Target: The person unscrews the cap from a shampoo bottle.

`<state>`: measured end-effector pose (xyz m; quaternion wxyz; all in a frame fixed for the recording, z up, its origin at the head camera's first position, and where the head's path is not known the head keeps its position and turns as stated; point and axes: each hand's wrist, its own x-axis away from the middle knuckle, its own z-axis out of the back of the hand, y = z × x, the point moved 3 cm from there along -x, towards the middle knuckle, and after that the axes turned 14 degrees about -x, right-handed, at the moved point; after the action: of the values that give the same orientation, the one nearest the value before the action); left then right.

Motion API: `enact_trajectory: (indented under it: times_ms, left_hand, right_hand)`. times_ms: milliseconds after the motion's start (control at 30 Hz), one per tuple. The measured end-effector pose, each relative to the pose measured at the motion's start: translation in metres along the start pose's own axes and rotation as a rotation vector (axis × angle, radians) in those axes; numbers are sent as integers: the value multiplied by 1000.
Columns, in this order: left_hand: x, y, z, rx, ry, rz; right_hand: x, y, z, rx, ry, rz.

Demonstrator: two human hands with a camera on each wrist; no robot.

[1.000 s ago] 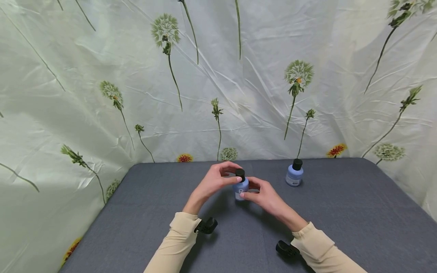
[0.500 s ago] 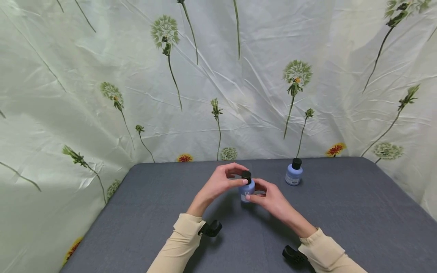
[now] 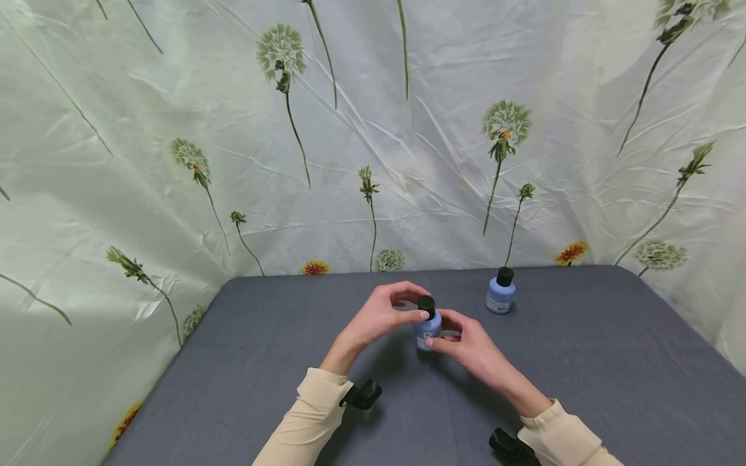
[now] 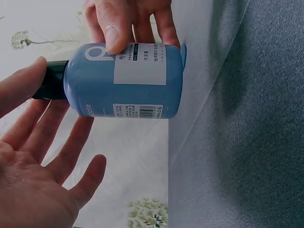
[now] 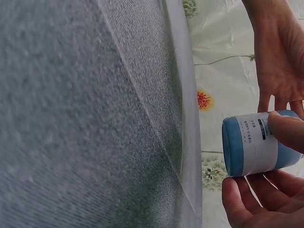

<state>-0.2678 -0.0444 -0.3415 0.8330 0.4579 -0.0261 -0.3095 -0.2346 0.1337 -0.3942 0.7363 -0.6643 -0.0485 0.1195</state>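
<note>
Both hands are on one small blue bottle (image 3: 427, 331) with a white label, held upright near the middle of the table. Its black cap (image 4: 54, 78) sits between the thumb and fingers of my left hand (image 3: 381, 316). My right hand (image 3: 474, 346) grips the body lower down, thumb on the label and fingers round the far side. In the right wrist view the bottle's base (image 5: 230, 147) shows against the curtain, apart from the table's edge. A second blue bottle (image 3: 500, 296) with a black cap stands upright at the back right, touched by neither hand.
The table (image 3: 262, 362) has a dark grey cloth cover. Behind it and along its left side hangs a pale curtain (image 3: 338, 213) printed with dandelions. Each wrist bears a black camera, such as the left one (image 3: 362, 395).
Both hands have carried the bottle a little to the right and toward me, keeping their grip on cap and body. The second bottle stays where it was.
</note>
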Motion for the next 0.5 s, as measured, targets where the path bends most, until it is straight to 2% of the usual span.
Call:
enact_trajectory:
  times_ms: [100,200,500]
  left_hand:
    - [6,14,4,-14,-5,-7]
    - [9,18,5,-25,-4,-5]
    - [18,14,0,4,-24,14]
  right_hand:
    - [3,-1,-1,-17,10,-12]
    - [5,-1,-2,-29,17,-23]
    - [10,4,-6,-8,33,-43]
